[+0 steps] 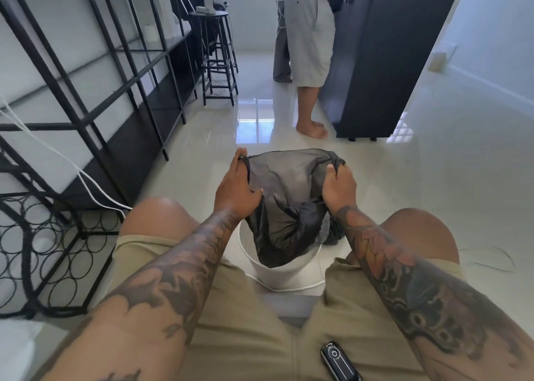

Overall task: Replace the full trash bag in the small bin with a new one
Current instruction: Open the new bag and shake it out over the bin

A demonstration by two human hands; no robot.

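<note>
We hold a black trash bag [284,204] stretched open above a small white bin [284,268], which stands on the glossy floor [404,195] between our knees. Left hand [237,185]: fingers extended along the bag's left rim, thumb tucked against the plastic, pinching it. Right hand [338,182]: fingers curled tight round a bunched fold of the right rim. The bag's lower end hangs inside the bin. A small black remote [339,362] lies on our lap. Another person [310,57] stands by a dark cabinet [384,62].
</note>
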